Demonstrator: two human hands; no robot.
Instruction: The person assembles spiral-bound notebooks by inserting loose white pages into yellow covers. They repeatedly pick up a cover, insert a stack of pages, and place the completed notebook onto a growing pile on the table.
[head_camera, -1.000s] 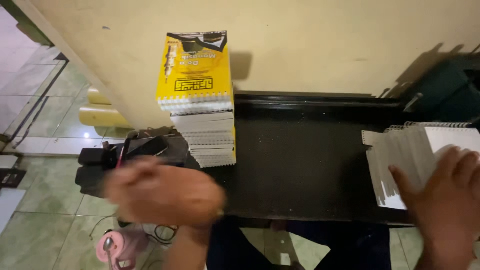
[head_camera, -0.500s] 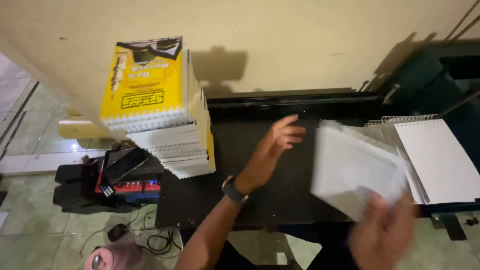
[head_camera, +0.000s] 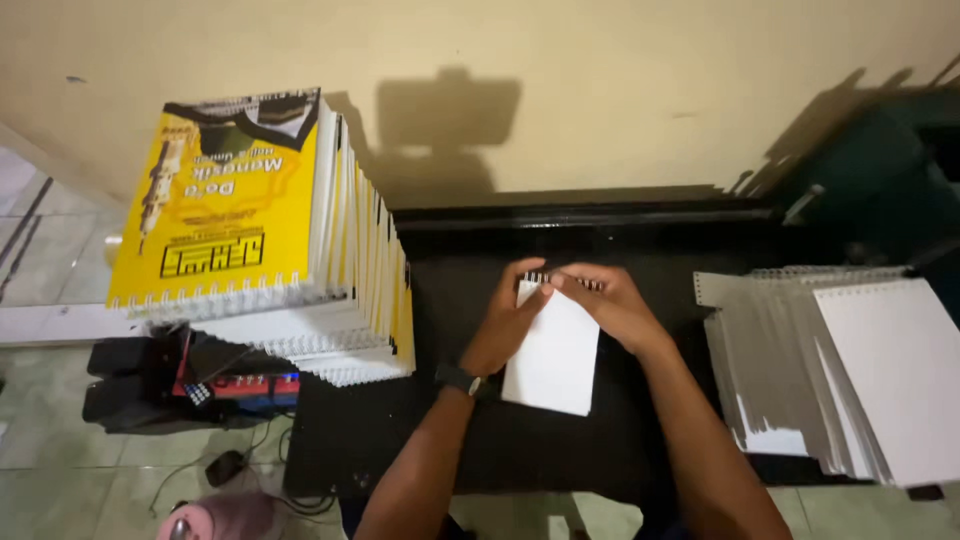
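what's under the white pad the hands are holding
The white pad lies on the black table. Both hands, left hand and right hand, cover its top edge; anything beneath is hidden.

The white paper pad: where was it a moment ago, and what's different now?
Half a second ago the right hand carried the white pad in from the right. Now it lies on the black table, both hands at its top edge, the left hand too. The notebook stack stayed put.

On the table (head_camera: 650, 240), a small pad (head_camera: 553, 355) lies at the middle under the left hand (head_camera: 510, 318) and right hand (head_camera: 610, 300); a tall notebook stack (head_camera: 270, 230) stands left, fanned punched sheets (head_camera: 830, 370) lie right, a wall (head_camera: 600, 90) behind
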